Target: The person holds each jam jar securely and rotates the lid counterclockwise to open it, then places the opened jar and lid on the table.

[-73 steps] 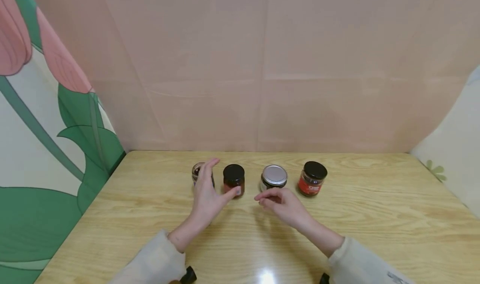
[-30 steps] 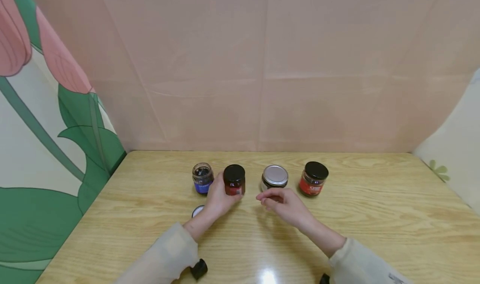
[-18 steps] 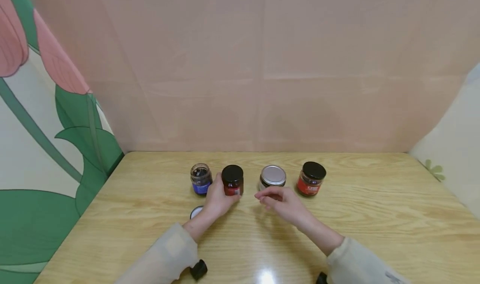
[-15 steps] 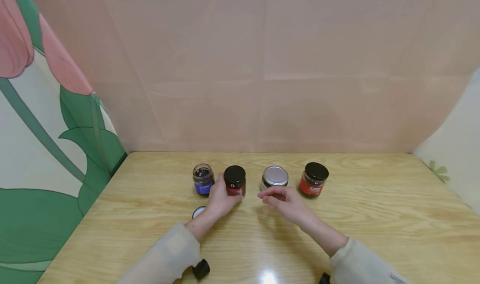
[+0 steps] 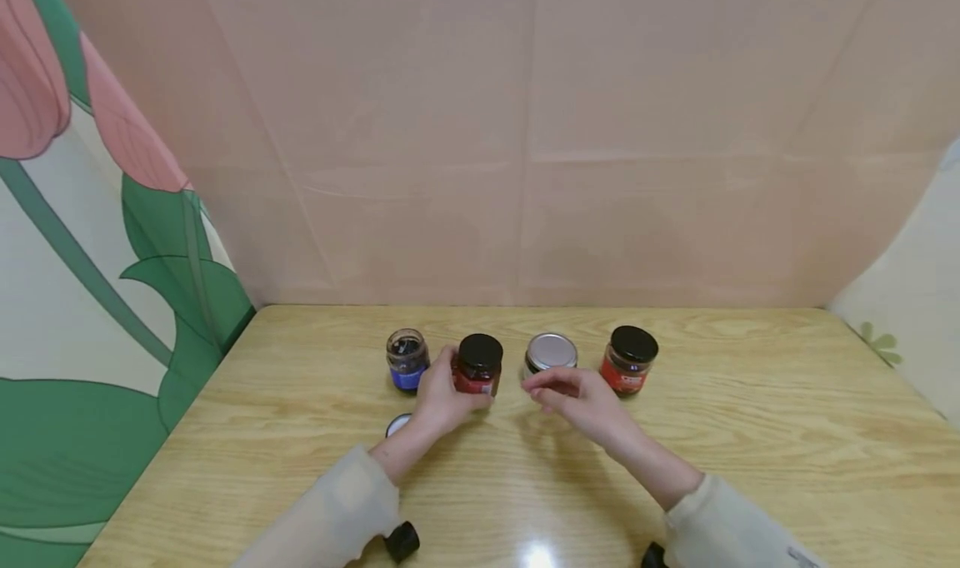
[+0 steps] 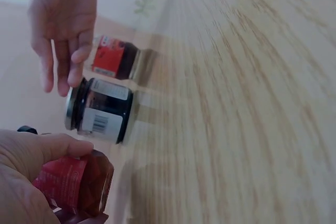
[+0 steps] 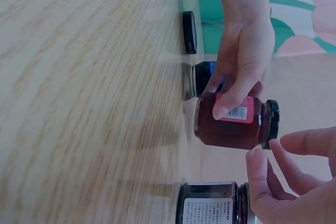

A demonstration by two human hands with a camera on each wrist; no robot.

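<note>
My left hand (image 5: pixel 442 401) grips a glass jar (image 5: pixel 480 356) with a black lid and a red label, thumb on the near side. In the right wrist view this jar (image 7: pixel 231 132) is upright, its base slightly above the table. My right hand (image 5: pixel 588 406) holds nothing; its fingers are loosely bent in front of a silver-lidded jar (image 5: pixel 551 350). In the right wrist view its fingertips (image 7: pixel 257 157) are close by the held jar's black lid. The silver-lidded jar (image 6: pixel 105 109) has a white barcode label in the left wrist view.
An uncovered jar with a blue label (image 5: pixel 407 375) stands left of the held one. A lid (image 5: pixel 397 424) lies in front of it, partly behind my left wrist. At the right stands a red-labelled jar with a black lid (image 5: pixel 630 360). All are on a wooden table (image 5: pixel 750 435).
My left hand came down from above and took hold of the black-lidded jar, then shifted it slightly right. My right hand has moved a little to the right.
</note>
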